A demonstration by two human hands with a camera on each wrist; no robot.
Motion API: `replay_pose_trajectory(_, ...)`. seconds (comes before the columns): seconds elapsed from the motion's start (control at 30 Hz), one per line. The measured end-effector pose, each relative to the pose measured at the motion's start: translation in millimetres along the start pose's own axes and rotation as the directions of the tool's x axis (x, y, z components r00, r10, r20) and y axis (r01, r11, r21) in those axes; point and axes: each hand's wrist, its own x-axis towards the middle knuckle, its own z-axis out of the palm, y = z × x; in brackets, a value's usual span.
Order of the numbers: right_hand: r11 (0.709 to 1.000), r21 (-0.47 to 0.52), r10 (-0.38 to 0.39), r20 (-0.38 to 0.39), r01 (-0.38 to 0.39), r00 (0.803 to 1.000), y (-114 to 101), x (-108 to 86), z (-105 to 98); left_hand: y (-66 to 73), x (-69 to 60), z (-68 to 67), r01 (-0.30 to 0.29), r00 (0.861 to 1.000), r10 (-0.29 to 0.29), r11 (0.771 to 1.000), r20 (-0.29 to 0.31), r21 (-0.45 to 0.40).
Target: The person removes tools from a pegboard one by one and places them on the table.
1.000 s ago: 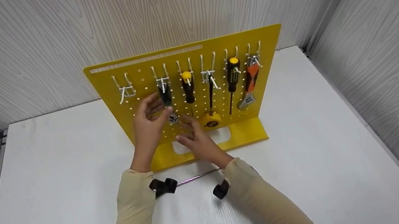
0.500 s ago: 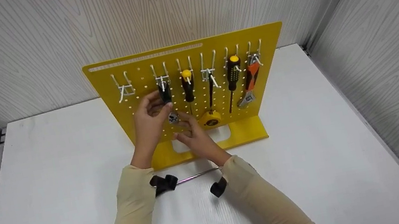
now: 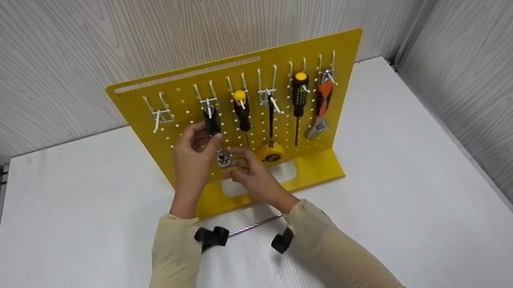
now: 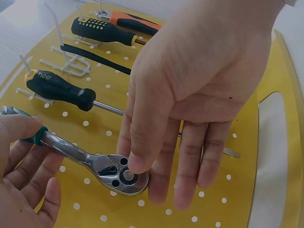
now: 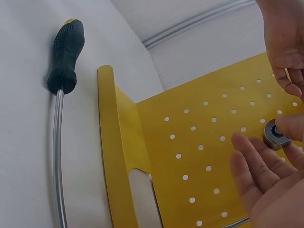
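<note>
A ratchet wrench [image 3: 223, 159] with a dark green handle and chrome head is at the second hook from the left on a yellow pegboard [image 3: 135, 102]. My left hand [image 3: 191, 163] holds it low on the handle, the thumb by the green collar in the left wrist view. My right hand [image 3: 259, 177] pinches the chrome ratchet head [image 4: 121, 175], thumb on its face and fingers behind. The right wrist view has this grip at its right edge, with my left hand [image 5: 285, 42] above. Whether the handle end still rests on its hook is hard to tell.
Right of the ratchet hang a screwdriver [image 3: 242, 112], a yellow tape measure [image 3: 271, 153], another screwdriver [image 3: 301, 97] and an orange adjustable wrench [image 3: 323, 101]. A bare hook [image 3: 161, 117] is at far left. One more screwdriver [image 5: 65, 54] lies on the white table before the board's base.
My right hand has closed in on the ratchet head, its thumb and fingers coming together there. The head has shifted slightly downward. My left hand stays at the handle.
</note>
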Motion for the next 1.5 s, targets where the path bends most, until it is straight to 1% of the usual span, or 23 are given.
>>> replay_pose_trajectory(0.13,1.0,0.016,-0.007,-0.021,0.008,1.0,-1,-2.3,1,0.6,-2.5,1.8,-0.022,0.999,0.022,1.0,-0.026,0.009)
replay_pose_trajectory(0.27,0.999,0.034,0.003,-0.044,-0.002,0.999,0,-4.8,3,0.5,-6.1,3.2,-0.022,0.999,0.022,1.0,-0.042,0.004)
replay_pose_trajectory(0.53,1.0,0.024,0.01,-0.067,-0.008,0.998,3,-9.1,3,1.6,-12.8,4.5,-0.02,0.999,0.021,1.0,-0.026,0.01)
replay_pose_trajectory(0.7,1.0,0.022,0.01,-0.083,-0.008,0.997,1,-11.8,3,2.6,-16.0,4.2,-0.03,0.999,0.03,1.0,-0.022,0.002)
replay_pose_trajectory(0.93,0.998,0.039,-0.034,-0.097,0.038,0.995,-3,-17.4,4,4.1,-20.9,3.9,-0.07,0.997,0.069,0.998,-0.035,-0.007)
replay_pose_trajectory(1.13,0.996,0.063,-0.061,-0.091,0.067,0.994,-4,-22.5,4,9.3,-26.9,3.1,-0.097,0.994,0.096,0.995,-0.043,-0.005)
replay_pose_trajectory(1.23,0.994,0.075,-0.072,-0.097,0.08,0.993,-5,-24.8,4,12.0,-29.7,3.0,-0.114,0.993,0.114,0.993,-0.038,0.016)
replay_pose_trajectory(1.37,0.992,0.087,-0.078,-0.103,0.087,0.992,-6,-29.4,2,16.0,-34.1,3.2,-0.151,0.988,0.153,0.986,-0.026,0.064)
replay_pose_trajectory(1.5,0.99,0.09,-0.095,-0.109,0.105,0.989,-6,-35.0,-1,18.6,-39.2,2.8,-0.179,0.983,0.181,0.98,-0.024,0.085)
